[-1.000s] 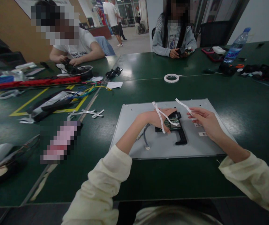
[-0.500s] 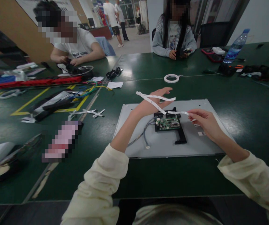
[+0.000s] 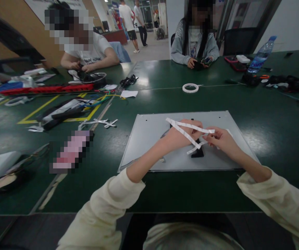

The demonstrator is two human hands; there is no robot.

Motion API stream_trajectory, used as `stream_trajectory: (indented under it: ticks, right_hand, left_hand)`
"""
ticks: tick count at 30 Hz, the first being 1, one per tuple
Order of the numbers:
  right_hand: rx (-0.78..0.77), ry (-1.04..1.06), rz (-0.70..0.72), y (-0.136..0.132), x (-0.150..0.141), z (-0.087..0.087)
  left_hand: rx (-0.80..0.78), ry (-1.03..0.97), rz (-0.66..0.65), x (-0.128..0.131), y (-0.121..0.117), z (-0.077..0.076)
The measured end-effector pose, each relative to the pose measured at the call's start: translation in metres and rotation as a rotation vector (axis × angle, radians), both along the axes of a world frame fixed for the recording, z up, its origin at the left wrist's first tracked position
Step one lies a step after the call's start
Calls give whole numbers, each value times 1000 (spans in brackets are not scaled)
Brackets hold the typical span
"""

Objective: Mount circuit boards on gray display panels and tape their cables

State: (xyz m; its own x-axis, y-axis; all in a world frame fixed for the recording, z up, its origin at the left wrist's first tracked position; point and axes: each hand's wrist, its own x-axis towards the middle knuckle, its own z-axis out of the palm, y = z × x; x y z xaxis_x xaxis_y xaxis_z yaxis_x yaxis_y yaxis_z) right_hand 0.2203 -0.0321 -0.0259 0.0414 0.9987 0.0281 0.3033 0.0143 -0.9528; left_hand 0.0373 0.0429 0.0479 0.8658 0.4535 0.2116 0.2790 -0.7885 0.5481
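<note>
My left hand (image 3: 182, 136) is above the grey panel (image 3: 149, 139), its fingers curled in against the fingertips of my right hand (image 3: 224, 140). Two white tape strips (image 3: 183, 131) cling across the back of my left hand in a V shape. Between thumb and forefinger, my right hand pinches another white tape strip (image 3: 191, 151), which hangs down to the left. The left fingertips appear closed at that strip's end, partly covered by the tape. Beneath the hands, a black bracket (image 3: 198, 153) shows; the circuit board on it is mostly hidden.
A tape roll (image 3: 190, 88) lies beyond the panel. To the left are tape scraps (image 3: 105, 122), a phone (image 3: 72, 151) and a black device (image 3: 61, 113). A water bottle (image 3: 261, 55) stands at the far right. Two people sit across the table, handling small items.
My left hand has moved right and down from an open pose, curling its fingers to meet my right hand. The strips on it moved along, and the board became covered.
</note>
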Motion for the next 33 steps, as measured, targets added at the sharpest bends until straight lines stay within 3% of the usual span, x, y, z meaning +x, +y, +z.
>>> stream_trajectory:
  ticks: [3,8,26,33]
  right_hand:
    - [66,-205,-13,-4,-2,-2]
    - [226,-598,22,-7,-4,-2]
    - [239,-966,6,-11,-4,-2]
    - [161,-1252,51,-15,-13,4]
  left_hand:
    - [-41,-19,-46,-10,-11,-16]
    - [-54,-19,18,-18,-19,-38]
    - [30,46,50,-19,-27,-60]
    - [58,89,147,-18,-27,-67]
